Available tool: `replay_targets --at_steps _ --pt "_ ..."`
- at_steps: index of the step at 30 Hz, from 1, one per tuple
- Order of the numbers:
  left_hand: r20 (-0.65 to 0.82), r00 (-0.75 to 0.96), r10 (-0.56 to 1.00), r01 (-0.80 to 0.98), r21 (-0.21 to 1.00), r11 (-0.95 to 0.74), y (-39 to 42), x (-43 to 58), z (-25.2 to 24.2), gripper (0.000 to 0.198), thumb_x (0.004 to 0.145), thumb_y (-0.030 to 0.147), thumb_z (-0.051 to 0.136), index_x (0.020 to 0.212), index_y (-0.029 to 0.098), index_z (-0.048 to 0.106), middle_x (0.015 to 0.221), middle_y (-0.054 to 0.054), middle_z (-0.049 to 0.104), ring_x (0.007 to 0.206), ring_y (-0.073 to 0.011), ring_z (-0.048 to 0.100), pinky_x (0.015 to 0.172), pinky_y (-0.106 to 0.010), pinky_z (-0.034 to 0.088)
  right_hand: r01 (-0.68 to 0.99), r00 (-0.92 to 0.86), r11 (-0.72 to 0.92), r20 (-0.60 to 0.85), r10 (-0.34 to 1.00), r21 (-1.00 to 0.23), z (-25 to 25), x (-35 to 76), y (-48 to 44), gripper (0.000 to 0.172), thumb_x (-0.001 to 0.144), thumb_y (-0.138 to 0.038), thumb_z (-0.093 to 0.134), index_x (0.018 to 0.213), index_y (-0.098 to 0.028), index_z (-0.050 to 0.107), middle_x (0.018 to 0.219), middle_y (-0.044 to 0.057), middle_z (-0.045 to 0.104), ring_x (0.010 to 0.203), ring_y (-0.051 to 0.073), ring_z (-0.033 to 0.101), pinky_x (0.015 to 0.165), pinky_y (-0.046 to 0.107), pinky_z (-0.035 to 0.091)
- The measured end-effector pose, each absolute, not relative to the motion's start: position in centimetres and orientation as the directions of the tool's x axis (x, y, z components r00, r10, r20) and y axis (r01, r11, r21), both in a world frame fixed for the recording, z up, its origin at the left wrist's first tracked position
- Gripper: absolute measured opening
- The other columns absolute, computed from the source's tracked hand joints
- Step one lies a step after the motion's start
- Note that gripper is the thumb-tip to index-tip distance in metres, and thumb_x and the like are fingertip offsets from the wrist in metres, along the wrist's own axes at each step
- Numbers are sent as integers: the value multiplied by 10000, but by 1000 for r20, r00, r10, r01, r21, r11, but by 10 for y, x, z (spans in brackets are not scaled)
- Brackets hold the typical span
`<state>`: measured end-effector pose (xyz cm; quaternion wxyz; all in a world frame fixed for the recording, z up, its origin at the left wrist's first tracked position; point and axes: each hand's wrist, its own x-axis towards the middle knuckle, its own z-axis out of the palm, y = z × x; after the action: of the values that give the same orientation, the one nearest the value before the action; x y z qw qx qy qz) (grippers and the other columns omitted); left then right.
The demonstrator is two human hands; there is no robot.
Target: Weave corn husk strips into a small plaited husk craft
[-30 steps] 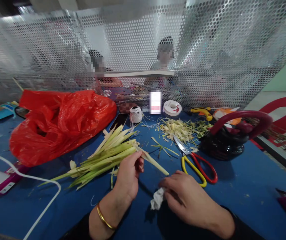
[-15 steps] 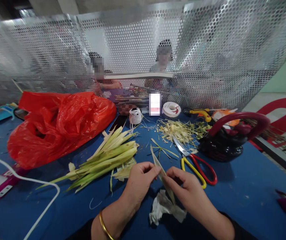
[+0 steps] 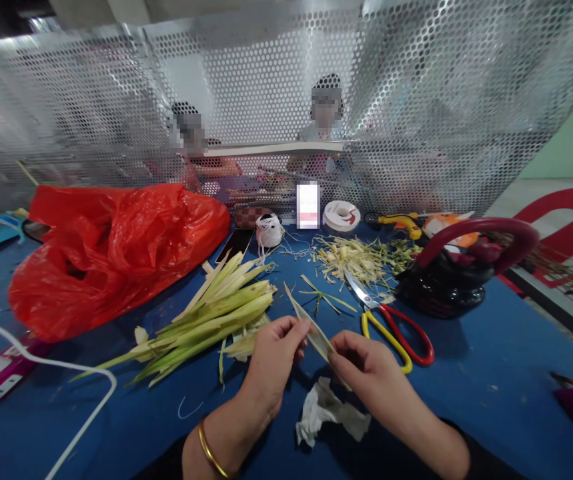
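Between my two hands runs a narrow, pale strip of corn husk (image 3: 319, 340), slanting from upper left to lower right. My left hand (image 3: 279, 357) pinches it near the middle between thumb and fingers. My right hand (image 3: 371, 367) grips it further down, with the lower end partly behind the fingers. Under the strip, a crumpled white tissue (image 3: 329, 413) lies on the table. Left of my left hand is a pile of green and pale corn husks (image 3: 211, 320). Scissors (image 3: 381, 320) with one yellow and one red handle rest open beyond my right hand.
A red plastic bag (image 3: 116, 253) fills the left side of the blue table (image 3: 156, 440). Farther back are husk scraps (image 3: 353, 260), a ball of white string (image 3: 269, 231), a white spool (image 3: 341, 217) and a lit phone (image 3: 308, 205). A black kettle (image 3: 446, 290) stands right; a white cable (image 3: 86, 367) curves left.
My left hand has shifted slightly left along with the husk strip's upper end, so the strip lies at a flatter slant. My right hand keeps its grip.
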<state>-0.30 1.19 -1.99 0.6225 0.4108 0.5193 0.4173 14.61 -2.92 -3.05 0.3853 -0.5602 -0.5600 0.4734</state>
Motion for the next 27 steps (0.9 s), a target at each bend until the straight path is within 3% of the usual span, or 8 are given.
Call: replay_targets --at_steps 3,7,10,16,19,27 --pt "-279 94 956 -124 949 289 13 -3 -21 362 715 493 696 625 155 604 566 33 511 501 -77 414 498 -199 314 2 -151 -250 -247 957 -968 -29 146 -26 259 778 -423 622 739 -167 601 559 -34 552 485 101 468 513 244 374" --pt "-305 200 931 -88 941 327 9 0 -16 387 629 493 784 658 155 597 559 32 534 504 -88 434 498 -211 340 -112 -106 -281 -270 957 -953 -30 142 -26 318 693 -447 727 704 -173 566 514 -50 555 460 88 475 494 225 367" --pt "-359 315 878 -72 914 400 5 2 -13 379 534 400 857 621 152 584 547 28 548 506 -97 462 503 -220 350 -114 -67 -280 -274 959 -953 -31 140 -27 348 652 -432 773 668 -179 535 499 -65 534 455 82 477 479 213 363" --pt "-349 303 887 -101 914 394 7 0 -14 227 600 287 803 677 137 650 597 3 601 558 -102 485 544 -224 358 -193 -32 -286 -285 958 -939 -28 142 -27 340 693 -486 735 699 -177 593 587 -38 593 501 104 559 538 253 473" --pt "-350 302 887 -106 912 396 8 -1 -15 241 602 274 795 764 130 690 657 -19 645 585 -109 514 566 -230 374 -214 -31 -307 -308 951 -927 -26 143 -26 344 693 -495 732 708 -176 604 595 -36 598 505 107 576 538 254 481" --pt "-367 222 903 -125 908 399 9 -3 -14 333 613 266 780 909 147 686 690 -8 647 585 -110 515 558 -234 377 -63 -81 -250 -245 966 -966 -25 146 -25 316 726 -472 715 758 -175 613 620 -27 600 542 101 546 503 217 444"
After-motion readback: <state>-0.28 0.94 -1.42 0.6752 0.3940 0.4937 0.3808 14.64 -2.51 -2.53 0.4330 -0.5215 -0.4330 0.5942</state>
